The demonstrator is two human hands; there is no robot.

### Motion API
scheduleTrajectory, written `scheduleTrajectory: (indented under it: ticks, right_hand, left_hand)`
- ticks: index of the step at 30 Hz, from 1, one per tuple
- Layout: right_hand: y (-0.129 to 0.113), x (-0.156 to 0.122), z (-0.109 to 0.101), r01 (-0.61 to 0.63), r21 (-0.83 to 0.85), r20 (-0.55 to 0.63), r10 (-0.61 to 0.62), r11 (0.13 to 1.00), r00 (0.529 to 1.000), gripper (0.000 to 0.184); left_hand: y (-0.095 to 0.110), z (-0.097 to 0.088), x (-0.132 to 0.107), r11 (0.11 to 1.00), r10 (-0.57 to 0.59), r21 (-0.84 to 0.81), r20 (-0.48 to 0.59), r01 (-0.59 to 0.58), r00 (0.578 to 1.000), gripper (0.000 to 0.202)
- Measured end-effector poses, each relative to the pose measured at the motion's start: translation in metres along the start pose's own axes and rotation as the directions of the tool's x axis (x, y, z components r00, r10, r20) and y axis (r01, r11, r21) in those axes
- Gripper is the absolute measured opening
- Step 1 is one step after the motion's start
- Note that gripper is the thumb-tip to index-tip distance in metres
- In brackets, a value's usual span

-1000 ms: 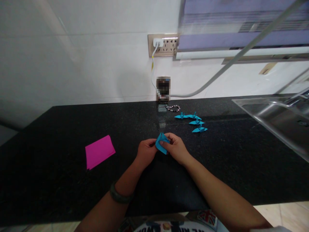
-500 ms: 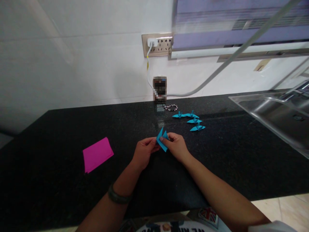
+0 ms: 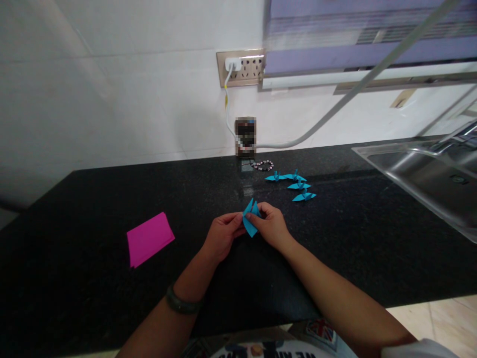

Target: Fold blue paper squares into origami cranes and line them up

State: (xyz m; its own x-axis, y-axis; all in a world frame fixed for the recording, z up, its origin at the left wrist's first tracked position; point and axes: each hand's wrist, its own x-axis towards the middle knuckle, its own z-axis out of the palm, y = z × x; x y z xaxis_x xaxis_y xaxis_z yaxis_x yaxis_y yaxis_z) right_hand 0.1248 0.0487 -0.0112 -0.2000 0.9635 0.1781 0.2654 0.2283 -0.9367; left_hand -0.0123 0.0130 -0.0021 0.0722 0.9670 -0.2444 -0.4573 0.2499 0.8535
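A half-folded blue paper figure [image 3: 250,221] is pinched between both hands just above the black countertop [image 3: 93,209]. My left hand [image 3: 222,237] grips its left side with closed fingers; a dark bracelet sits on that wrist. My right hand [image 3: 272,226] holds the right side, fingers curled round the paper. Two pointed flaps stick up from the figure.
Several finished blue paper cranes [image 3: 294,184] lie behind my right hand. A stack of pink paper [image 3: 149,238] lies at the left. A bead bracelet [image 3: 263,164] and a small device [image 3: 245,136] sit by the wall. A steel sink [image 3: 428,176] is at the right.
The blue paper figure has turned slightly in my fingers. My hands stay in the same place. The view has shifted a little.
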Motion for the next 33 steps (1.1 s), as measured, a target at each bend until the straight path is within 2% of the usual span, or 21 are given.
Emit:
scheduleTrajectory:
  ticks: [7,17,26,29,33]
  right_hand:
    - [-0.001,-0.001,0.001,-0.047,0.084,0.007,0.046,0.995,0.999,0.009]
    - [-0.004,-0.001,0.0,-0.043,0.109,0.015,0.042,0.993,0.999,0.011]
    - [-0.01,-0.001,0.0,-0.205,0.398,0.143,0.16,0.894,0.977,0.015]
    - [-0.012,-0.002,-0.002,-0.197,0.385,0.155,0.147,0.902,0.977,0.016]
    - [-0.008,0.0,-0.002,-0.128,0.279,0.118,0.098,0.952,0.988,0.016]
  left_hand:
    - [-0.006,0.001,0.001,0.998,0.021,0.054,-0.072,-0.018,0.997,0.03]
    - [-0.007,-0.001,0.001,0.978,0.064,0.204,-0.063,-0.049,0.996,0.029]
    - [-0.005,-0.003,0.0,0.979,0.074,0.196,-0.071,-0.058,0.995,0.028]
    - [-0.004,-0.002,0.001,0.98,0.071,0.193,-0.079,-0.054,0.994,0.028]
    - [-0.003,-0.002,0.001,0.969,0.073,0.243,-0.087,-0.05,0.993,0.028]
